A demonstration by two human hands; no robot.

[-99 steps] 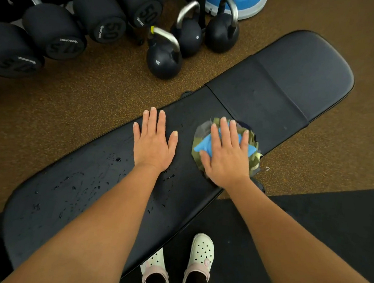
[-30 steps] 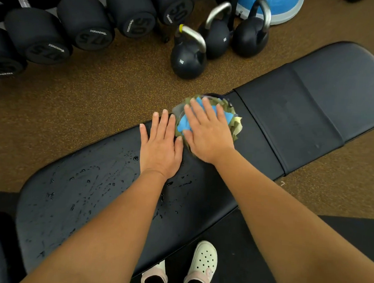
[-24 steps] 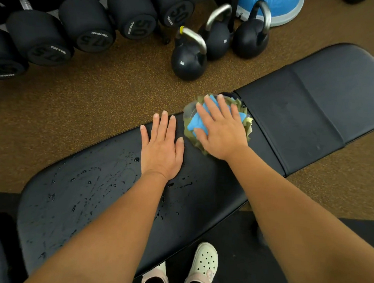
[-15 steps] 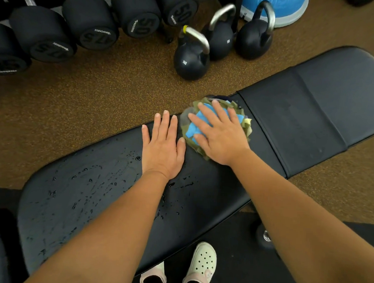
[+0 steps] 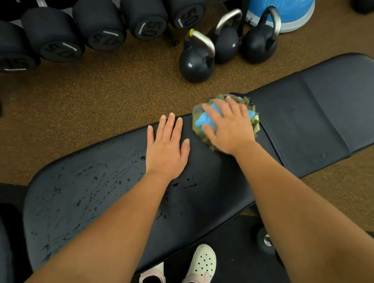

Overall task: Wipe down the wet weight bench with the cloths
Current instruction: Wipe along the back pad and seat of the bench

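Pressing cloths flat under my open right hand, left hand open, empty; bunched, they may skip drops on bench.

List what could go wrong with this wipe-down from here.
1. The left hand lies flat on the bench among water droplets; it may slip or smear them.
2. The right hand presses the bunched cloths near the far edge; they could slide off.
3. The wettest patch lies away from the cloths and may get missed.
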